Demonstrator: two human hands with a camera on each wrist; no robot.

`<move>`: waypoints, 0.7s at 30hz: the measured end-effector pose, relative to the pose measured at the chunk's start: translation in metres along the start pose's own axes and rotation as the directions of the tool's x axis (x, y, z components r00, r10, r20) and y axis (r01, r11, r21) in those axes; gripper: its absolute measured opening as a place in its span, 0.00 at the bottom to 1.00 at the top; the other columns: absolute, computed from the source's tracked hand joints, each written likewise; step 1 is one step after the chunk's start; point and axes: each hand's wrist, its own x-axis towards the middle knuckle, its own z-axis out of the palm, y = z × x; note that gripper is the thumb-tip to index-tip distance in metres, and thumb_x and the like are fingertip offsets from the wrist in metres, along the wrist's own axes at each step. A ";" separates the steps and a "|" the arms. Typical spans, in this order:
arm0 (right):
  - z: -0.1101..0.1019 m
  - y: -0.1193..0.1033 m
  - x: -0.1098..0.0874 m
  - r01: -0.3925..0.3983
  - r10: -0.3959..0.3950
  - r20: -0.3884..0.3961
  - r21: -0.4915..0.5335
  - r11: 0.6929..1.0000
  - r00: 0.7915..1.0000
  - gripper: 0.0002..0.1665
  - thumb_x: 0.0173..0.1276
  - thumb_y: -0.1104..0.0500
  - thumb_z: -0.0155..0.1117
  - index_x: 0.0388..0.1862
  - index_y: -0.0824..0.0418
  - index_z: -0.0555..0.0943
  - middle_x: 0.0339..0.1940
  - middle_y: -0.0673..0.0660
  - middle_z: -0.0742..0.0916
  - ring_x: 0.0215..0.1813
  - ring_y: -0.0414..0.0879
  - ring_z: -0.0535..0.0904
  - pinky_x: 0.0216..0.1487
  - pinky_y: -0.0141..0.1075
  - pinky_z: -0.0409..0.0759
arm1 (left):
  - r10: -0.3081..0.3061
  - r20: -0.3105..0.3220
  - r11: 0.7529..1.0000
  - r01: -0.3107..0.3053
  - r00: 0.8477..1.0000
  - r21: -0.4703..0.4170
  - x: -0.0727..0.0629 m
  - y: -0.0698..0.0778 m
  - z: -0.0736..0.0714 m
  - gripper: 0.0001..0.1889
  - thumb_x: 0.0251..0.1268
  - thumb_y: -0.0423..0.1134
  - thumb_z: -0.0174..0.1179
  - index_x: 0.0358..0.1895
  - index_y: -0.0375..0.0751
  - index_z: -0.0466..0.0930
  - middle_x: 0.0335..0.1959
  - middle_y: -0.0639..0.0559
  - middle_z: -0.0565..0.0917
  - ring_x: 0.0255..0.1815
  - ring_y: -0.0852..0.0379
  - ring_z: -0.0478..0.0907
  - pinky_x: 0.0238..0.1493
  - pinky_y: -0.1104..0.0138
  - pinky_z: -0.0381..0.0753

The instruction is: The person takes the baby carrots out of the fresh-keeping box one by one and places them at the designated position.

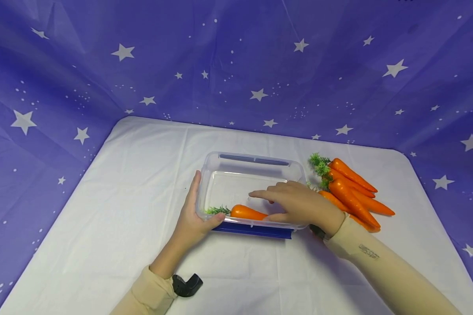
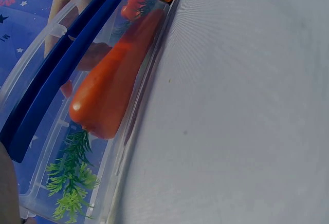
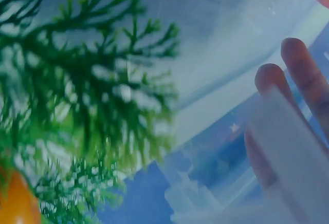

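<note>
A clear plastic food container [image 1: 228,188] with blue latch flaps stands lidless on the white cloth. One orange carrot [image 1: 246,212] with a green leafy top lies inside along the near wall, also visible through the side in the left wrist view. My left hand [image 1: 195,221] holds the container's left end, fingers along the outer wall and thumb over the near corner. Over the container's right half is my right hand [image 1: 299,201], its index finger stretched toward the left; nothing shows in its grasp. Blurred fingers [image 3: 303,75] appear behind translucent plastic in the right wrist view.
Several more carrots [image 1: 354,201] lie heaped just right of the container, their green tops [image 1: 320,166] toward it. Close leaves [image 3: 92,54] fill the left of the right wrist view. A purple starry cloth [image 1: 236,65] hangs behind the white-covered table [image 1: 142,175].
</note>
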 end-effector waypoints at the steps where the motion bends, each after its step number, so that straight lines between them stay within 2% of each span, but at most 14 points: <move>1: 0.001 0.000 0.002 0.006 -0.006 0.006 -0.002 1.000 1.000 0.38 0.64 0.36 0.67 0.73 0.40 0.70 0.33 0.44 0.82 0.35 0.38 0.71 0.42 0.36 0.72 | 0.002 0.001 1.000 -0.002 1.000 0.000 0.000 0.000 0.000 0.63 0.46 0.45 0.76 0.81 0.60 0.38 0.83 0.53 0.45 0.80 0.45 0.51 0.74 0.36 0.54; 7: 0.009 0.001 0.010 0.030 -0.030 0.023 -0.021 0.999 0.999 0.37 0.66 0.35 0.65 0.72 0.40 0.71 0.29 0.43 0.80 0.32 0.38 0.69 0.39 0.34 0.68 | 0.009 0.006 1.000 -0.009 1.000 0.000 0.000 -0.001 -0.001 0.62 0.48 0.46 0.75 0.82 0.58 0.38 0.82 0.56 0.46 0.79 0.46 0.53 0.73 0.36 0.56; 13: 0.014 0.001 0.014 0.026 -0.025 0.040 -0.039 0.999 0.999 0.35 0.67 0.35 0.63 0.72 0.40 0.71 0.27 0.45 0.79 0.30 0.37 0.68 0.39 0.35 0.67 | -0.010 0.008 1.000 0.010 1.000 0.013 0.000 0.001 -0.001 0.62 0.48 0.47 0.75 0.81 0.62 0.37 0.82 0.55 0.45 0.79 0.46 0.52 0.73 0.36 0.56; 19: 0.017 0.001 0.017 0.012 -0.010 0.053 -0.035 0.999 0.999 0.35 0.68 0.37 0.62 0.72 0.40 0.70 0.27 0.45 0.80 0.30 0.38 0.68 0.40 0.36 0.68 | -0.022 0.010 1.000 0.022 1.000 -0.002 -0.001 0.018 -0.001 0.61 0.49 0.44 0.73 0.82 0.47 0.38 0.83 0.47 0.45 0.80 0.40 0.50 0.74 0.35 0.53; 21: 0.017 0.001 0.018 0.004 -0.003 0.062 -0.027 1.000 0.998 0.35 0.68 0.37 0.63 0.73 0.39 0.69 0.27 0.45 0.79 0.30 0.38 0.68 0.39 0.35 0.69 | -0.019 0.008 1.000 0.019 1.000 -0.007 -0.001 0.020 -0.001 0.60 0.49 0.44 0.73 0.82 0.45 0.38 0.83 0.46 0.45 0.79 0.39 0.50 0.74 0.35 0.53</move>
